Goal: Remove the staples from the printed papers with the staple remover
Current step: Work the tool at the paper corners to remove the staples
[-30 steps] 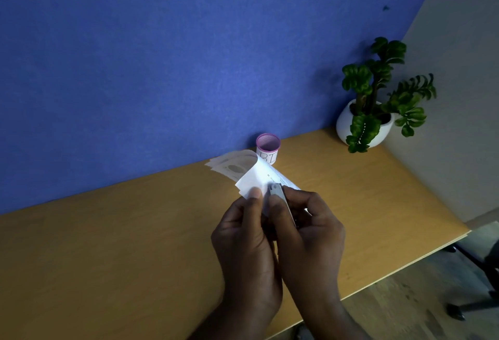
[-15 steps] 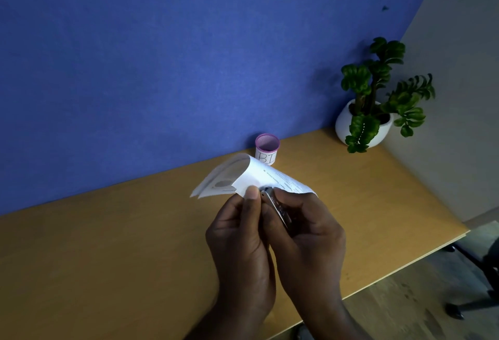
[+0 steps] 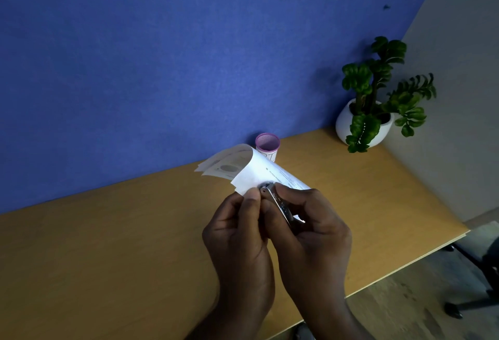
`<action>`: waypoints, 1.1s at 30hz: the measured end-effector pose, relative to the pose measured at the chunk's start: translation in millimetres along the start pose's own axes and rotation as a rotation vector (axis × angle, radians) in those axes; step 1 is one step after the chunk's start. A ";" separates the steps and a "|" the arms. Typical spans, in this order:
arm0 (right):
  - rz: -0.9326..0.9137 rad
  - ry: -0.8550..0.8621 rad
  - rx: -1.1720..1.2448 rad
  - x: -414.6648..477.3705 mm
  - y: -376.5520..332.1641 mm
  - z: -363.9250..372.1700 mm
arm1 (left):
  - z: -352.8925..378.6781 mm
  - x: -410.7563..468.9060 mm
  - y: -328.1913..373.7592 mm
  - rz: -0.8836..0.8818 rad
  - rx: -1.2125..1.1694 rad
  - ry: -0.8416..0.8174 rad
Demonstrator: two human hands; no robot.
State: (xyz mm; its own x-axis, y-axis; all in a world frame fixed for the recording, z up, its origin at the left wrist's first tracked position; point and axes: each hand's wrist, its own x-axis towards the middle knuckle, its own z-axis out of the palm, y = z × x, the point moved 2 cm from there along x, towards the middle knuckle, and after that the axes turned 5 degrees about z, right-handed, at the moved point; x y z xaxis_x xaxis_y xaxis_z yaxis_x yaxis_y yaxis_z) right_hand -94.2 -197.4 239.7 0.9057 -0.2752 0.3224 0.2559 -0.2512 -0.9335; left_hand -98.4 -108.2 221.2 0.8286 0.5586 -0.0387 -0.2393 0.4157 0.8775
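Papers (image 3: 253,175) are being held above the desk (image 3: 108,245), left hand (image 3: 237,242) pinching their corner. Right hand (image 3: 310,234) is gripping the remover (image 3: 278,202), its tip touching that corner. I am judging extraction underway; I am seeing no freed staple.

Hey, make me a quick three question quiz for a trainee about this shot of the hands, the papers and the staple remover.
1. True or false: the left hand pinches the printed papers near a corner.
2. What does the right hand grip? A) staple remover B) pen C) scissors
3. Fill in: the purple-rimmed cup stands by the ___ wall.
Key: 1 true; 2 A; 3 blue.
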 end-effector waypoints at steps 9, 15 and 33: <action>0.050 0.006 -0.009 -1.6 -3.8 2.7 | 2.0 2.9 4.8 -0.035 0.015 -0.001; 0.116 0.022 0.035 -3.3 -7.1 3.0 | 4.3 -1.3 5.0 -0.036 0.079 0.033; 0.382 0.072 0.366 -13.8 2.7 8.0 | 9.7 -5.0 4.3 -0.190 -0.062 -0.005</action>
State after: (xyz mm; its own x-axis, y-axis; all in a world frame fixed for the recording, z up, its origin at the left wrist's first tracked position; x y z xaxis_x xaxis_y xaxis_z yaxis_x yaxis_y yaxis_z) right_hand -103.3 -186.8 231.5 0.9351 -0.3504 -0.0531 0.0255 0.2158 -0.9761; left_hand -98.7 -116.2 229.8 0.8643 0.4622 -0.1984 -0.1087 0.5567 0.8235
